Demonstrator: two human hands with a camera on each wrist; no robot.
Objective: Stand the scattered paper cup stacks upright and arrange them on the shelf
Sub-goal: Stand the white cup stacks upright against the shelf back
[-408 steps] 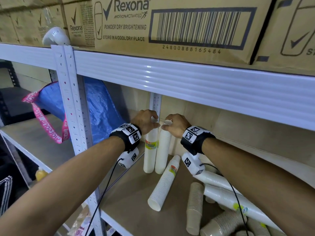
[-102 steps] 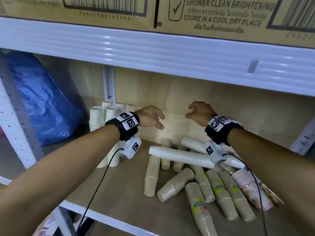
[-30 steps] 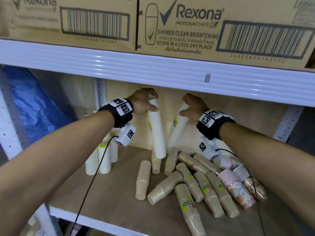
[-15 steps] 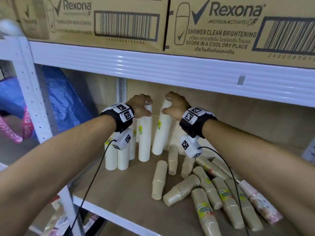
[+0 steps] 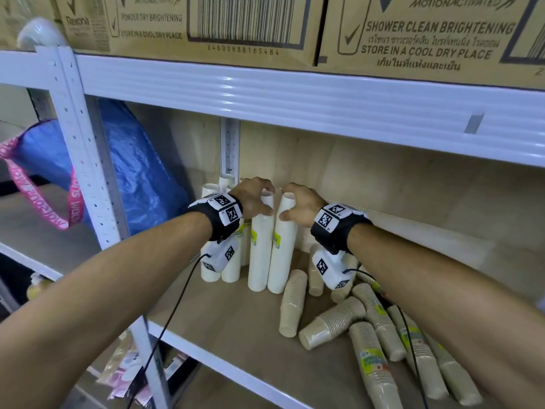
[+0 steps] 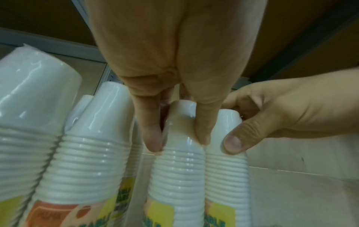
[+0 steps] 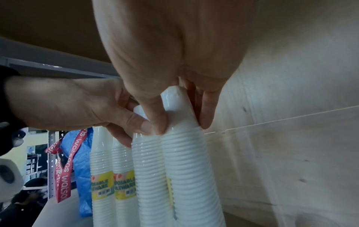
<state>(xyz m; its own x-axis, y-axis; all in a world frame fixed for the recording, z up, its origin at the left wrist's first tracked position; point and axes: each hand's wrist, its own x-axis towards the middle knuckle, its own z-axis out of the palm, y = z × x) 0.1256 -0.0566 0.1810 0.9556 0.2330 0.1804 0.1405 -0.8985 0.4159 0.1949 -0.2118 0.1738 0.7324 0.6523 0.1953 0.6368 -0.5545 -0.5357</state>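
Note:
Two tall white cup stacks stand upright side by side on the wooden shelf [image 5: 221,320]. My left hand [image 5: 267,202] grips the top of the left stack [image 5: 261,255], thumb and fingers pinching its top cup [image 6: 178,116]. My right hand [image 5: 285,202] grips the top of the right stack [image 5: 281,255] the same way [image 7: 182,122]. Several more white stacks [image 5: 221,270] stand upright just left and behind. Brown cup stacks [image 5: 333,323] lie scattered on the shelf to the right, under my right forearm.
A blue bag [image 5: 141,178] with a pink strap sits in the bay to the left, past the white post [image 5: 79,143]. The upper shelf beam [image 5: 295,98] runs low overhead and carries cardboard boxes [image 5: 236,25]. The wooden back wall [image 5: 383,178] lies close behind.
Both hands carried the two white stacks left from above the lying pile and lowered them. They now stand on the shelf beside the upright group, touching each other.

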